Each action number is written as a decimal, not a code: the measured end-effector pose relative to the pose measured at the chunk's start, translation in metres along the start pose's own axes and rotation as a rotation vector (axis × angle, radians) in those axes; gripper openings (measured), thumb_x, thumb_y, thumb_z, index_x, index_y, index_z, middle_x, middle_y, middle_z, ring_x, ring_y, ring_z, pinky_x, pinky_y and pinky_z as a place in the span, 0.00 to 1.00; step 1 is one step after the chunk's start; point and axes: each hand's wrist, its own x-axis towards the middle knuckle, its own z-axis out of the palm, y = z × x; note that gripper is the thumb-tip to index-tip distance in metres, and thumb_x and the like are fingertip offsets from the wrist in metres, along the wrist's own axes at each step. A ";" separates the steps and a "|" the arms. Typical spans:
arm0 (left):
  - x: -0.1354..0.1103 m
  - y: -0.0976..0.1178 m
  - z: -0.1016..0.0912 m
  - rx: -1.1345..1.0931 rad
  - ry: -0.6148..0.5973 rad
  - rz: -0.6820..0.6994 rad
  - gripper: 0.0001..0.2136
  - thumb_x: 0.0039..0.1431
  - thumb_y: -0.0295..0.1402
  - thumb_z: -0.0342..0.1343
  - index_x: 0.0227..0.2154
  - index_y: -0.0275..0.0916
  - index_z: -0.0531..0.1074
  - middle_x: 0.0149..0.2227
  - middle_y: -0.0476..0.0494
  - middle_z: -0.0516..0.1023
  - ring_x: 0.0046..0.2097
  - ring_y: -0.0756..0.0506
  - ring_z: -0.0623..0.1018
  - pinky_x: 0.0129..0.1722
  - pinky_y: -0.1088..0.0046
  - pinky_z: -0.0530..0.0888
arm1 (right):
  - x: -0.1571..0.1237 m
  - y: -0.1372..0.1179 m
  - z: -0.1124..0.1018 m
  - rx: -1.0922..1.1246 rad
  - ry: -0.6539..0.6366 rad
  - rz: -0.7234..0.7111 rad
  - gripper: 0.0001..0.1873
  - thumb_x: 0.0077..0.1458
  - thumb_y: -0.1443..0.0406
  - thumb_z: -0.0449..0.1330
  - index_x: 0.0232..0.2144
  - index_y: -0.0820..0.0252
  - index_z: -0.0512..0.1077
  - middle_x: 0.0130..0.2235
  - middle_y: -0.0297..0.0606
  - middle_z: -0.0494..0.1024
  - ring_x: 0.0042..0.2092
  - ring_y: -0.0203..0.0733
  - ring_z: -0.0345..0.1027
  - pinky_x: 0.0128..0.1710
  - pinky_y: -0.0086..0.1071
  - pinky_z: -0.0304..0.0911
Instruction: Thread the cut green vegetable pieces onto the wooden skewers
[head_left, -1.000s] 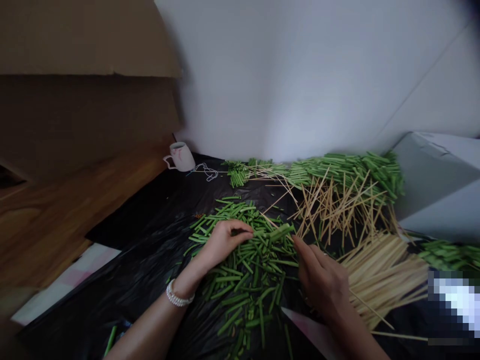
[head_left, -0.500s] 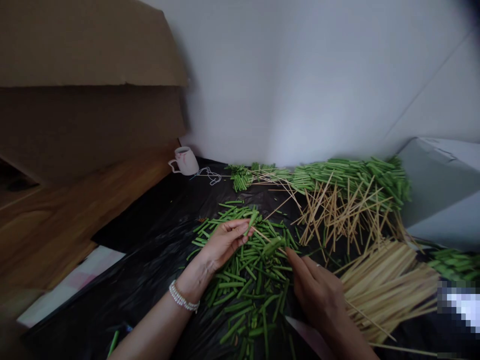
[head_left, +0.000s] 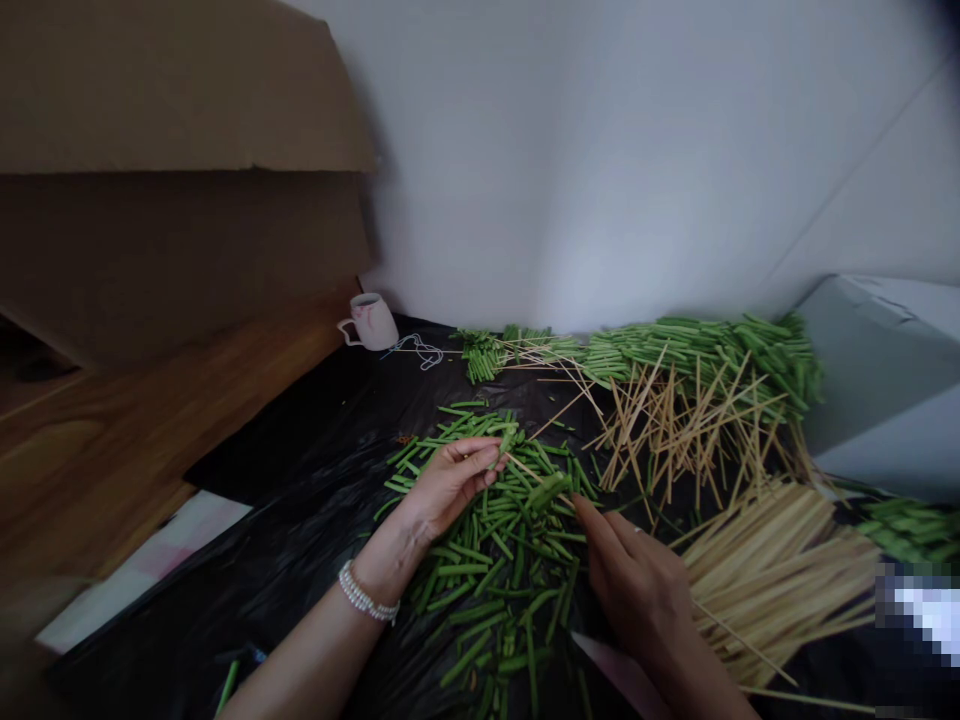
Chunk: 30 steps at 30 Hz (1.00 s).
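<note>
Between thumb and fingers, my left hand (head_left: pixel 466 475) pinches a green bean piece (head_left: pixel 508 437) at the tip of a thin wooden skewer (head_left: pixel 525 466). My right hand (head_left: pixel 637 575) is closed around the skewer's other end. More green bean (head_left: pixel 550 490) sits threaded on the skewer close to my right fingertips. Beneath both hands, a loose heap of cut green beans (head_left: pixel 469 570) spreads over black plastic sheeting (head_left: pixel 300 560). A bundle of bare skewers (head_left: pixel 780 570) lies to the right of my right hand.
Skewered green beans (head_left: pixel 697 350) are piled along the wall, their sticks pointing toward me. A white mug (head_left: pixel 373 322) and a tangled cord (head_left: pixel 424 352) are at the back left. A cardboard box (head_left: pixel 180 100) stands left, a pale box (head_left: pixel 892 370) right.
Almost nothing differs. The bean piece in my left fingers has tilted slightly and sits a touch lower; both hands keep their places.
</note>
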 end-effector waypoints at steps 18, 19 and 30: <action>0.002 -0.003 0.000 -0.026 -0.017 0.017 0.11 0.43 0.27 0.70 0.33 0.35 0.80 0.29 0.46 0.80 0.32 0.53 0.77 0.35 0.80 0.72 | 0.001 -0.001 -0.001 -0.005 -0.003 -0.015 0.18 0.58 0.76 0.49 0.48 0.66 0.71 0.26 0.33 0.72 0.25 0.32 0.63 0.28 0.29 0.53; 0.002 -0.004 -0.001 -0.029 -0.017 0.019 0.11 0.43 0.27 0.71 0.32 0.35 0.80 0.29 0.46 0.80 0.32 0.53 0.77 0.35 0.80 0.72 | 0.001 -0.001 0.000 0.001 -0.003 -0.012 0.18 0.58 0.76 0.49 0.49 0.66 0.71 0.26 0.33 0.72 0.25 0.32 0.63 0.28 0.29 0.53; 0.002 -0.004 -0.001 -0.031 -0.007 0.027 0.11 0.40 0.28 0.72 0.31 0.34 0.81 0.28 0.47 0.80 0.32 0.53 0.77 0.35 0.80 0.71 | 0.000 -0.001 0.001 -0.010 -0.018 -0.006 0.18 0.59 0.75 0.49 0.48 0.65 0.71 0.26 0.33 0.72 0.26 0.33 0.63 0.28 0.30 0.53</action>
